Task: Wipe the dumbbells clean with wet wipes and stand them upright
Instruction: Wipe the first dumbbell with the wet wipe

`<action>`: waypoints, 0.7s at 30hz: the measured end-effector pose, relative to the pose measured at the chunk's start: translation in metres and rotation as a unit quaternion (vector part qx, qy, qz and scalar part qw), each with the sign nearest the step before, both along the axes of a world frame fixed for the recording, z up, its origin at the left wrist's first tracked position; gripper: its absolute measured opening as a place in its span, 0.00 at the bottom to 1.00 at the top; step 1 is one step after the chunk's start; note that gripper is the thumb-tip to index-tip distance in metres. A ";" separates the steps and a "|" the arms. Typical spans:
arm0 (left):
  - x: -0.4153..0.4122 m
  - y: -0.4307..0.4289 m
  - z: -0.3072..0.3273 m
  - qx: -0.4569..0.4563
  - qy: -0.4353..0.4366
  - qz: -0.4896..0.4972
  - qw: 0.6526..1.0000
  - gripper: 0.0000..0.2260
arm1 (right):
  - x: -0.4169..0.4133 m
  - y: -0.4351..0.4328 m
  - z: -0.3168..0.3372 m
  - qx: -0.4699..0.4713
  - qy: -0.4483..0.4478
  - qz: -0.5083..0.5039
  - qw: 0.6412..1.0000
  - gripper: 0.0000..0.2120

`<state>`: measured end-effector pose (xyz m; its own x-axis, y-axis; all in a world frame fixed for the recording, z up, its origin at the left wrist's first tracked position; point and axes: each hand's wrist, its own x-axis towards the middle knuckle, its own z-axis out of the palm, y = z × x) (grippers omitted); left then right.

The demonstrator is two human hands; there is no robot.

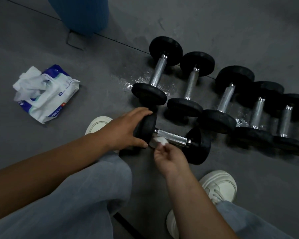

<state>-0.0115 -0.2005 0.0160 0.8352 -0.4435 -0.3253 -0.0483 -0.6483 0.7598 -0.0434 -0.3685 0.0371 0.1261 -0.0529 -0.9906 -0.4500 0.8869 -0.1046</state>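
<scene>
The left hand (126, 130) curls its fingers (140, 112) over one head of the dumbbell (173, 136), likely steadying it, while the right hand (170, 161) pinches a wet wipe (160, 141) at its handle.

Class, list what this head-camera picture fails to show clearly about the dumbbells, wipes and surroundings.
Head view only.
Row of dumbbells: right end cut off by the frame edge; count uncertain.
Wipe: mostly hidden by the fingers of the right hand.
Wipes pack: print too small to read.
Blue object: cut off by the top edge.
</scene>
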 end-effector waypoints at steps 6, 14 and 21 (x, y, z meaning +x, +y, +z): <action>-0.001 0.000 -0.002 -0.005 -0.005 -0.001 1.000 0.47 | 0.006 0.000 0.023 -0.135 -0.082 0.180 0.971 0.04; -0.002 0.001 -0.004 -0.002 -0.002 -0.003 1.000 0.48 | -0.005 -0.024 0.013 -0.496 -0.164 0.754 0.398 0.19; -0.003 0.001 -0.006 -0.007 -0.012 -0.003 1.000 0.47 | -0.010 -0.017 0.021 -0.449 -0.210 0.752 0.436 0.25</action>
